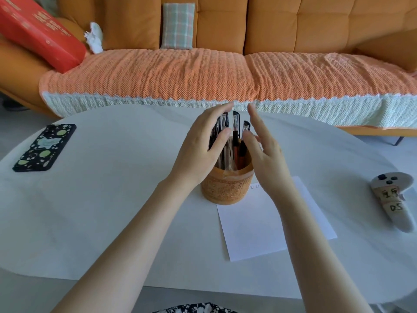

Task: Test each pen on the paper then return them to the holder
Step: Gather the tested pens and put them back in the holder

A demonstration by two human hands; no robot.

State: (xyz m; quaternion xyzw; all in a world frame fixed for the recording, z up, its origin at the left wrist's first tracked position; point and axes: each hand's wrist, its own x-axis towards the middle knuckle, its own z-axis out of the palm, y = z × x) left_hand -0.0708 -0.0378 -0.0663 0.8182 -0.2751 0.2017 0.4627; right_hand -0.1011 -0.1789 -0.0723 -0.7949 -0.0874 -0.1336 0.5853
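One pen at a time was the play, I reckoned: pinch a single cap and draw it straight up, so the bunch didn't rock the holder [225, 190]. My left hand [200, 150] lay straight-fingered against the left side of the pens [235, 129], thumb across their front, clamping nothing. The pens stood capped and upright in the holder, between my palms. My right hand [264, 152] hovered just beside them, fingers loose and empty, over the paper [277, 222].
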